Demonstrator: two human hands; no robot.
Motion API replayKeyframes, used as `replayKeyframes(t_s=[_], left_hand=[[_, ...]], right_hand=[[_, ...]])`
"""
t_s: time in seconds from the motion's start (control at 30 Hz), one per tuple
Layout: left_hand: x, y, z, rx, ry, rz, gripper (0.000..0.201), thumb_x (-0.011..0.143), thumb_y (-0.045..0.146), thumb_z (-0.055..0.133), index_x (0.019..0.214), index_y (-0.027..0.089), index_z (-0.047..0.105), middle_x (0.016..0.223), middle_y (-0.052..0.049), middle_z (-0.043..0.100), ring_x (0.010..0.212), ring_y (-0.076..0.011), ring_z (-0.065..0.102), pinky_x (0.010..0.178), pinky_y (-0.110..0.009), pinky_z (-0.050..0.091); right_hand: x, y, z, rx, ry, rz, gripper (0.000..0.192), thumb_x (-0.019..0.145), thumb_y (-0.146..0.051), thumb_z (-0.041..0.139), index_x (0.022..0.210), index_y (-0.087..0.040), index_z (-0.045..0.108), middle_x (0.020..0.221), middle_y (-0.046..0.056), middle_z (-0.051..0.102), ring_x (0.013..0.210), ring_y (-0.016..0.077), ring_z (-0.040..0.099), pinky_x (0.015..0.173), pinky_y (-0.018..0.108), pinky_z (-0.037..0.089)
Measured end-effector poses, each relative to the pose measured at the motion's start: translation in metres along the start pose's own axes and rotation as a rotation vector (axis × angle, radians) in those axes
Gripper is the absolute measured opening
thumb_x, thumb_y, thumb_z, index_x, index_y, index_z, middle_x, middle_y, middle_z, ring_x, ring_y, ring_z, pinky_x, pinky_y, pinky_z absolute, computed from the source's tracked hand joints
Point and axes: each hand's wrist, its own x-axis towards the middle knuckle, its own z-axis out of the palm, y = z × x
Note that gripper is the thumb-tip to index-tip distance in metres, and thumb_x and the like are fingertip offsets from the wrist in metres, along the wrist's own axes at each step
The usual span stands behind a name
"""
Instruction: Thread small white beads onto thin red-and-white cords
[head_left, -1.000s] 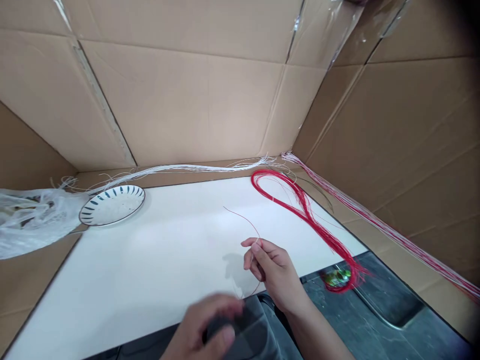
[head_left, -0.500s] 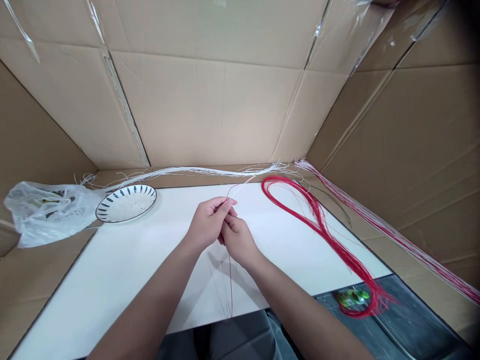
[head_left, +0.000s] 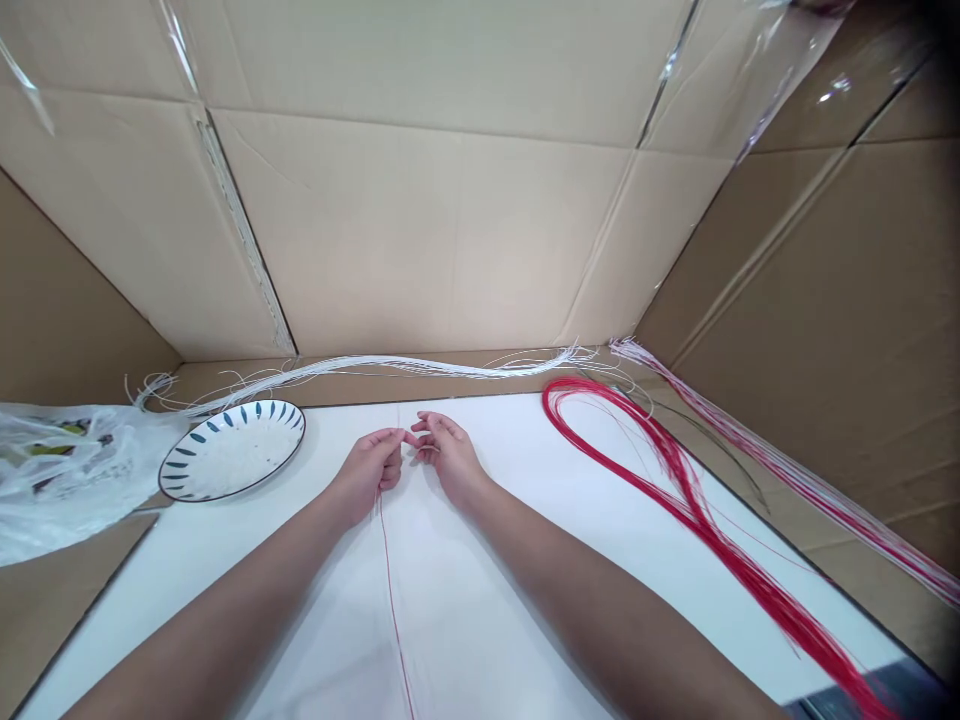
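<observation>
My left hand (head_left: 373, 467) is closed in a pinch over the middle of the white board. From under it a thin red cord (head_left: 391, 600) runs down toward the near edge. Just to its right, my right hand (head_left: 448, 458) is loosely curled with its fingers apart, and I see nothing clearly held in it. The fingertips of both hands nearly meet. Any fine strand between them is too thin to make out.
A looped bundle of red cords (head_left: 637, 490) lies on the right of the white board (head_left: 495, 620). White cords (head_left: 405, 364) stretch along the back. Red and white cords (head_left: 795, 475) run along the right wall. An oval plate (head_left: 232, 455) and a plastic bag (head_left: 90, 470) are at left.
My hands, together before, have come apart and moved left, the left one further. The red cord now hangs from the left hand alone. The whole view has shifted, with the board lower.
</observation>
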Motion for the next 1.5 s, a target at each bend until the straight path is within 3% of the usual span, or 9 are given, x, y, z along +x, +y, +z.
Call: replayKeyframes(t_s=[0.13, 0.3, 0.8, 0.93, 1.0, 1.07, 1.13, 1.23, 1.5], left_hand=[[-0.002, -0.001, 0.002, 0.025, -0.021, -0.038, 0.035, 0.086, 0.045, 0.074, 0.075, 0.014, 0.063, 0.054, 0.012, 0.021, 0.045, -0.0032, 0.017, 0.044, -0.019, 0.016], [-0.005, 0.003, 0.007, 0.086, -0.055, -0.106, 0.037, 0.083, 0.044, 0.073, 0.064, 0.015, 0.061, 0.050, 0.010, 0.027, 0.043, -0.0031, 0.020, 0.044, -0.021, 0.014], [-0.010, 0.002, 0.009, 0.177, -0.109, -0.055, 0.038, 0.089, 0.046, 0.067, 0.066, 0.016, 0.065, 0.043, 0.003, 0.051, 0.037, -0.0081, 0.046, 0.044, -0.021, 0.035], [-0.010, 0.002, 0.012, 0.138, -0.094, -0.045, 0.036, 0.083, 0.051, 0.075, 0.080, 0.017, 0.068, 0.064, -0.001, 0.065, 0.054, -0.0165, 0.066, 0.055, -0.028, 0.051], [-0.011, 0.000, 0.012, 0.130, -0.086, -0.032, 0.039, 0.082, 0.055, 0.076, 0.080, 0.016, 0.068, 0.072, -0.003, 0.068, 0.054, -0.0156, 0.065, 0.053, -0.028, 0.050], [-0.011, -0.002, 0.011, 0.135, -0.073, -0.014, 0.042, 0.083, 0.054, 0.075, 0.073, 0.015, 0.066, 0.067, -0.002, 0.064, 0.048, -0.0102, 0.055, 0.048, -0.024, 0.040], [-0.012, -0.003, 0.011, 0.138, -0.051, 0.001, 0.040, 0.086, 0.052, 0.074, 0.072, 0.015, 0.066, 0.056, 0.003, 0.052, 0.045, -0.0060, 0.040, 0.046, -0.022, 0.028], [-0.013, -0.003, 0.011, 0.133, -0.015, 0.009, 0.033, 0.087, 0.048, 0.071, 0.080, 0.015, 0.070, 0.053, 0.008, 0.034, 0.048, -0.0060, 0.025, 0.048, -0.022, 0.019], [-0.015, 0.002, 0.012, 0.163, -0.048, -0.047, 0.025, 0.084, 0.038, 0.069, 0.074, 0.015, 0.074, 0.048, 0.008, 0.027, 0.049, -0.0072, 0.019, 0.050, -0.025, 0.015]], right_hand=[[0.010, 0.000, -0.002, 0.080, -0.052, -0.026, 0.054, 0.070, -0.061, 0.083, 0.103, -0.020, 0.071, 0.099, 0.004, 0.069, 0.069, 0.0119, 0.058, 0.061, 0.027, 0.046], [0.004, -0.005, -0.006, 0.072, -0.080, 0.000, 0.047, 0.072, -0.059, 0.084, 0.090, -0.017, 0.073, 0.077, 0.001, 0.067, 0.059, 0.0098, 0.052, 0.058, 0.026, 0.042], [-0.003, -0.004, -0.010, -0.065, -0.230, 0.079, 0.043, 0.082, -0.060, 0.077, 0.097, -0.019, 0.081, 0.071, -0.001, 0.056, 0.064, 0.0123, 0.051, 0.067, 0.030, 0.042], [-0.006, -0.006, -0.007, -0.077, -0.245, 0.065, 0.036, 0.082, -0.056, 0.078, 0.091, -0.022, 0.082, 0.094, 0.004, 0.060, 0.068, 0.0140, 0.057, 0.065, 0.034, 0.048], [-0.007, -0.007, -0.006, -0.117, -0.249, 0.024, 0.032, 0.084, -0.053, 0.077, 0.080, -0.021, 0.082, 0.112, 0.008, 0.061, 0.090, 0.0185, 0.063, 0.076, 0.035, 0.052], [-0.006, -0.007, -0.006, -0.160, -0.253, -0.014, 0.032, 0.087, -0.049, 0.075, 0.073, -0.021, 0.081, 0.116, 0.009, 0.062, 0.116, 0.0222, 0.058, 0.092, 0.034, 0.050], [-0.006, -0.006, -0.007, -0.156, -0.252, -0.015, 0.029, 0.088, -0.049, 0.074, 0.079, -0.022, 0.082, 0.110, 0.008, 0.065, 0.119, 0.0219, 0.056, 0.093, 0.033, 0.047], [-0.005, -0.006, -0.007, -0.054, -0.217, 0.031, 0.031, 0.086, -0.051, 0.075, 0.097, -0.024, 0.084, 0.094, 0.005, 0.067, 0.094, 0.0176, 0.060, 0.083, 0.032, 0.046], [-0.007, -0.011, -0.007, 0.003, -0.111, 0.043, 0.024, 0.082, -0.043, 0.075, 0.085, -0.021, 0.083, 0.085, 0.003, 0.068, 0.065, 0.0100, 0.050, 0.064, 0.027, 0.040]])
